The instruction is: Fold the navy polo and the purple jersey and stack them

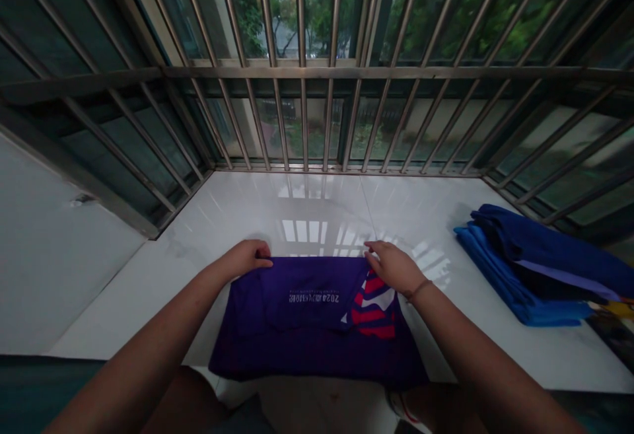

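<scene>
A purple T-shirt (307,318), partly folded, lies on the white ledge in front of me, its near part hanging toward the front edge. It bears upside-down white lettering with "2024" and a red and white pattern at the right. My left hand (247,257) pinches its far left corner between thumb and fingers. At the far right corner, my right hand (393,265) holds the cloth's edge beside the red pattern. Its fingertips reach a little past the fold.
Folded blue clothes (525,275) are stacked on the right of the white tiled ledge (317,209). Something yellow and dark lies at the far right edge. Metal window bars (327,72) close off the back and sides. A white wall (59,242) stands at the left.
</scene>
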Available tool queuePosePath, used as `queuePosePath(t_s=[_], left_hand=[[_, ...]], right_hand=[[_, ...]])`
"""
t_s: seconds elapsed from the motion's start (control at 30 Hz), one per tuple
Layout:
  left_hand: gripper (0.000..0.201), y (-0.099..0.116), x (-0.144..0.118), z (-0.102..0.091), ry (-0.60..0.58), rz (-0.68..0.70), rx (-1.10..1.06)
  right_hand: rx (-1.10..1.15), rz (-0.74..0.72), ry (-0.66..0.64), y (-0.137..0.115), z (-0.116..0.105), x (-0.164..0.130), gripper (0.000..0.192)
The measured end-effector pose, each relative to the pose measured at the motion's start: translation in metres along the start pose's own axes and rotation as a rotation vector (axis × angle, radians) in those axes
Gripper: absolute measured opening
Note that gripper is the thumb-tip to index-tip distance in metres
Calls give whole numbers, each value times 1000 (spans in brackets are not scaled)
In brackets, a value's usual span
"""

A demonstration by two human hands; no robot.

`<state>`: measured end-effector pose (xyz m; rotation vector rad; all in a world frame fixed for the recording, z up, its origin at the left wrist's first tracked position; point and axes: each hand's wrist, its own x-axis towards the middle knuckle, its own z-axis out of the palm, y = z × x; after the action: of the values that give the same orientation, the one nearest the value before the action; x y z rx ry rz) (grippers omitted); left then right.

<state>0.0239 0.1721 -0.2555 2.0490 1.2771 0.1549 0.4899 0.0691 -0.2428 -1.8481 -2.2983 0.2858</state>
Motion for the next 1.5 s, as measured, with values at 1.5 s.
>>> queuePosePath(t_s=[1.5], left_hand=[[73, -12, -224, 152, 416, 209, 348]], right_hand=[[14, -87, 203, -11, 70, -240, 58]])
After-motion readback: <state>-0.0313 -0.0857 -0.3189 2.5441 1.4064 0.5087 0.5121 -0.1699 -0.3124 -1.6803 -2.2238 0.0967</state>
